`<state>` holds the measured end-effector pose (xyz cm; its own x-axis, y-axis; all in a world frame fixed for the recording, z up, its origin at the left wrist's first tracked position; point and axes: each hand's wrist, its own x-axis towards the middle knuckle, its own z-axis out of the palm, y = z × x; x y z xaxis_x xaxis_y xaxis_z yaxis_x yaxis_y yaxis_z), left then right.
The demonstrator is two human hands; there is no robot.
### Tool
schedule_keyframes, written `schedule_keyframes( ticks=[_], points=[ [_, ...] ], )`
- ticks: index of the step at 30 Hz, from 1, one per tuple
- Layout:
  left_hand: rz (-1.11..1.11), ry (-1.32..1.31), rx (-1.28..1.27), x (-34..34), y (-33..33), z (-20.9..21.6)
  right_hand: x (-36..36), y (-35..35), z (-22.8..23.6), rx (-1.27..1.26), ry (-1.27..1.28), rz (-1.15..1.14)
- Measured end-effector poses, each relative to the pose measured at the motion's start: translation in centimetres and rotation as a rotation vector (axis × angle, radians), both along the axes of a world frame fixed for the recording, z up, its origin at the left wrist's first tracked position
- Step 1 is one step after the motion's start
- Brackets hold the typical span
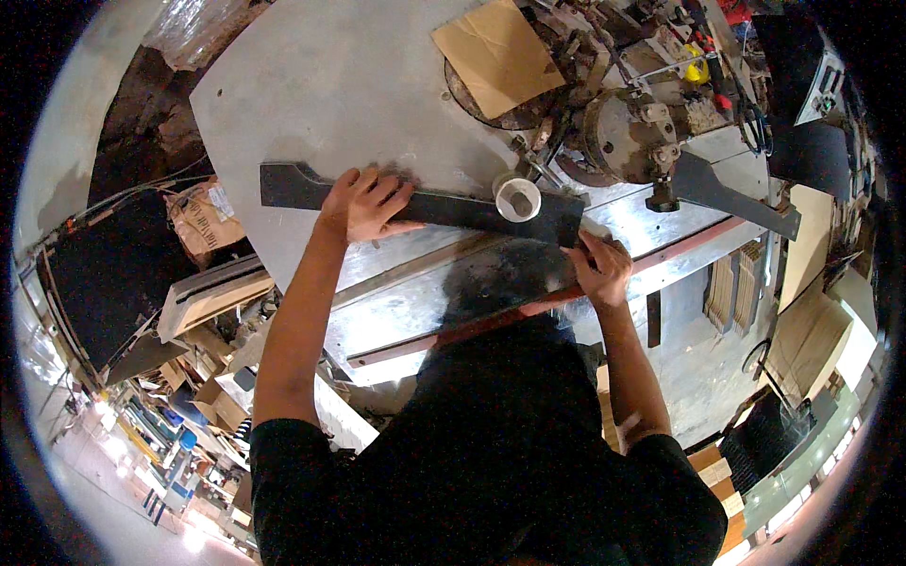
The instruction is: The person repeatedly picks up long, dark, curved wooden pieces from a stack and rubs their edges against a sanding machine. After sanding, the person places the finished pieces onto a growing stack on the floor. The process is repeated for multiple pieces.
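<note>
A long dark board point(453, 208) with a curved notch near its left end lies across the metal machine table point(311, 104). Its left part is under my left hand point(370, 203), whose fingers wrap over the far edge while the thumb stretches along the near edge. My right hand point(602, 269) pinches the near corner at the right end, fingers closed. Between my hands, a white cylinder with a grey round core point(517, 200) hides a bit of the board. Another dark shaped board point(731, 193) rests on the right side of the table.
A cardboard sheet point(498, 58) lies on a round metal plate at the far side. Right of it sits a heavy cylindrical machine part point(628, 137), with cluttered tools behind. A reddish rail point(472, 328) runs along the near edge. Stacked panels point(212, 292) stand at left.
</note>
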<state>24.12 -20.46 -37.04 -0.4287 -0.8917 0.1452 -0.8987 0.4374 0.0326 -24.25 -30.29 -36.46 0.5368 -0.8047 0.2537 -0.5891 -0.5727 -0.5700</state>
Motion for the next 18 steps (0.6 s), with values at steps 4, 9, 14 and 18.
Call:
schedule_keyframes(
  ticks=[4,9,14,18],
  points=[
    [0.003,-0.058,-0.042,0.1,0.1,2.1,0.7,1.1,-0.1,0.023,0.013,0.044],
    [0.202,-0.015,0.139,1.0,4.9,1.4,2.0,2.7,-0.8,-0.016,-0.025,0.034],
    [0.413,0.030,0.254,3.3,11.4,2.3,4.3,3.4,-0.2,-0.074,-0.035,-0.028],
    [0.464,0.056,0.130,3.3,13.0,4.3,5.0,3.6,-1.1,-0.116,-0.009,-0.001]
  ],
)
